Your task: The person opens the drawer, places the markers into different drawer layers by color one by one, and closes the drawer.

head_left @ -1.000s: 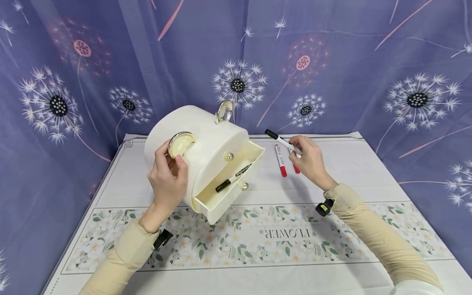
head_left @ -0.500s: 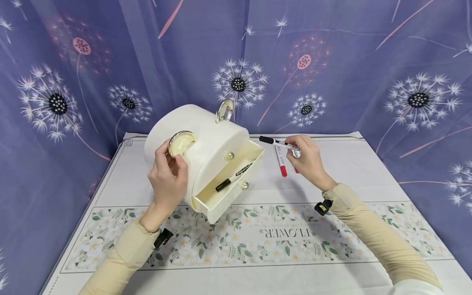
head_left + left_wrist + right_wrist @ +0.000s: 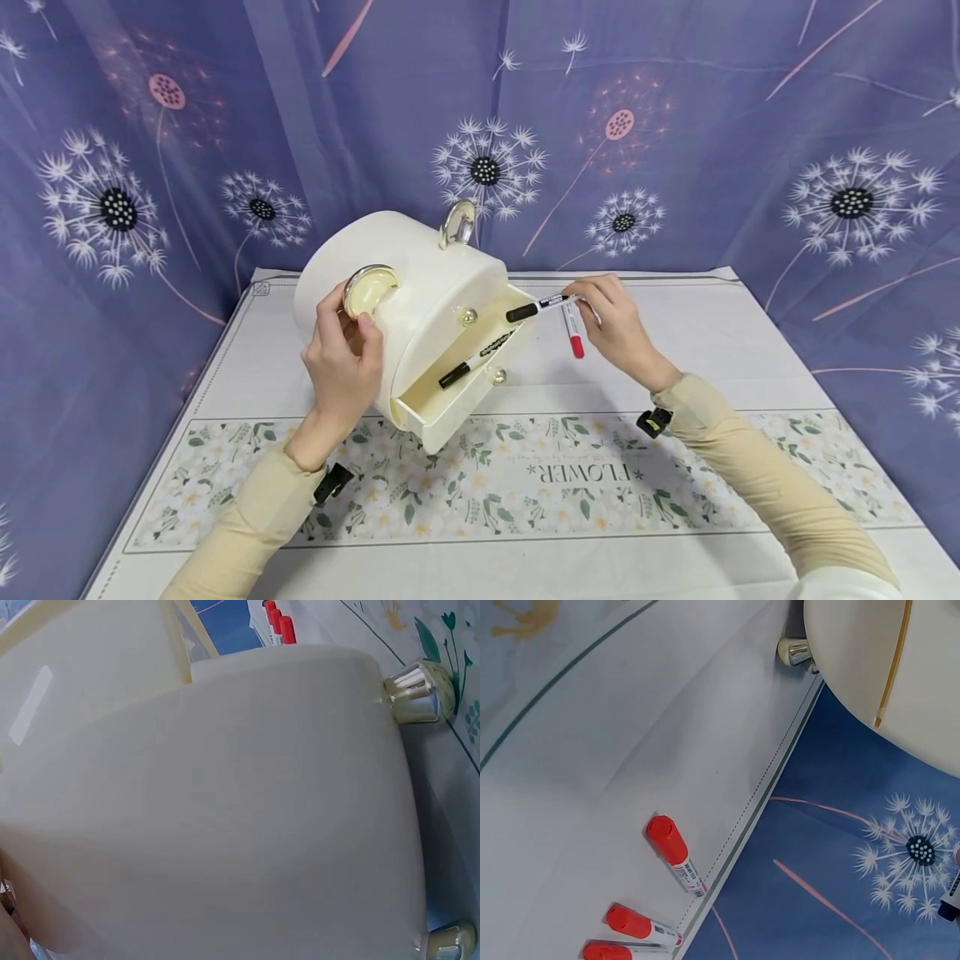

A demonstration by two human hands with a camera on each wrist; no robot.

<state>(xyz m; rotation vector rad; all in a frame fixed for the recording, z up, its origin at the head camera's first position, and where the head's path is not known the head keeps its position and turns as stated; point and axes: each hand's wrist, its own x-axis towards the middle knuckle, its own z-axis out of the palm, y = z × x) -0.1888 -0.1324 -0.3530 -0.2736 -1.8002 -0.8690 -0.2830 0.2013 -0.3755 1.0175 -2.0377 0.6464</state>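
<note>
A white rounded drawer box (image 3: 375, 242) with two gold-rimmed ears stands tilted on the table. My left hand (image 3: 339, 358) holds its near ear (image 3: 372, 292) between thumb and fingers. The box's drawer (image 3: 448, 425) is pulled out, and a black-capped marker (image 3: 454, 376) lies in it. My right hand (image 3: 615, 325) pinches a second black-capped marker (image 3: 522, 312) by its rear end, cap pointing left over the drawer's far corner. Under that hand lies a red-capped marker (image 3: 576, 343). The right wrist view shows three red-capped markers (image 3: 667, 840) on the cloth.
The white tablecloth (image 3: 697, 342) has a flowered band (image 3: 480, 492) across the front. A purple dandelion curtain (image 3: 675, 108) hangs behind. The box's gold knobs (image 3: 498, 377) and feet (image 3: 420, 694) jut out. In the left wrist view, the box wall fills most of the frame.
My right hand has moved left with the black-capped marker, bringing its cap from beyond the box to over the drawer. My left hand and the box have stayed put.
</note>
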